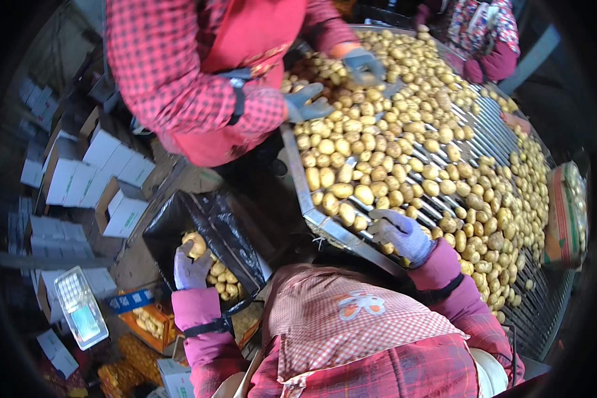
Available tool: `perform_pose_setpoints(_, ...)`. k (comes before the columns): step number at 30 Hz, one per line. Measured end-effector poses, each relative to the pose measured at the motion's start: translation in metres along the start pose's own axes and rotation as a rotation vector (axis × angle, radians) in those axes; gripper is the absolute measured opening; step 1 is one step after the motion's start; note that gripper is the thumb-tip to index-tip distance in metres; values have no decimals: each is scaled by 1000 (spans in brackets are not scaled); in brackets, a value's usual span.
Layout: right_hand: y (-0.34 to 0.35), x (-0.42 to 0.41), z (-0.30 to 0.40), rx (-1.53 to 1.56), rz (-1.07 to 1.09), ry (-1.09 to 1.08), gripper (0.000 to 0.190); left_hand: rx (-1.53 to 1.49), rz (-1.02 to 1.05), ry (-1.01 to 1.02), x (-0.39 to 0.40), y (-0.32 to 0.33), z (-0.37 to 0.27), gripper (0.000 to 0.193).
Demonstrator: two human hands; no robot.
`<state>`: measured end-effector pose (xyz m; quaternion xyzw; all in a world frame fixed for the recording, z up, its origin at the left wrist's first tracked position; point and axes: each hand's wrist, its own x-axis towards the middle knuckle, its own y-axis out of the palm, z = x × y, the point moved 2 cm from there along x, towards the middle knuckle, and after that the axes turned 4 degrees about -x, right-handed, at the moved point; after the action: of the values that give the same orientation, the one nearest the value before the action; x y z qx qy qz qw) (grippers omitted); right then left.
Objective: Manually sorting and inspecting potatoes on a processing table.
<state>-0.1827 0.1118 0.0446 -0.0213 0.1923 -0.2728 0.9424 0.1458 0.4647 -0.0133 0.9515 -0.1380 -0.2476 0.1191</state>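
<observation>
My left hand (191, 266), in a pale purple work glove, grips a large potato (196, 244) over the mouth of a black plastic liner (229, 234). Several smaller potatoes (224, 278) lie inside the liner, below my fingers. My right hand (403, 236), gloved alike, is at the near metal rim of a roller sorting table (346, 239). Its fingers are apart beside loose potatoes (346, 211), and I see nothing held in it. Potatoes cover much of the metal rollers (492, 124).
Across the table corner, a person in a red apron (253, 40) moves gloved hands (308, 104) among the potatoes. Another person's sleeve (492, 62) is at the far side. A filled sack (564, 214) stands right. White cartons (124, 209), a scale (82, 308) and an orange crate (151, 328) are left.
</observation>
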Motion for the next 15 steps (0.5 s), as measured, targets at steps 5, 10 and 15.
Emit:
perform_pose_setpoints(5, -6, 3, -4, -40, -23, -71, 36, -260, 428, -187, -16, 110, 8, 31)
perform_pose_setpoints(10, -11, 6, -9, -152, -79, -3, 34, -19, 618, -365, -14, 186, 41, 32)
perform_pose_setpoints(15, -32, 2, -16, -239, 141, 193, 30, 448, 946, 209, -17, 261, 85, 22)
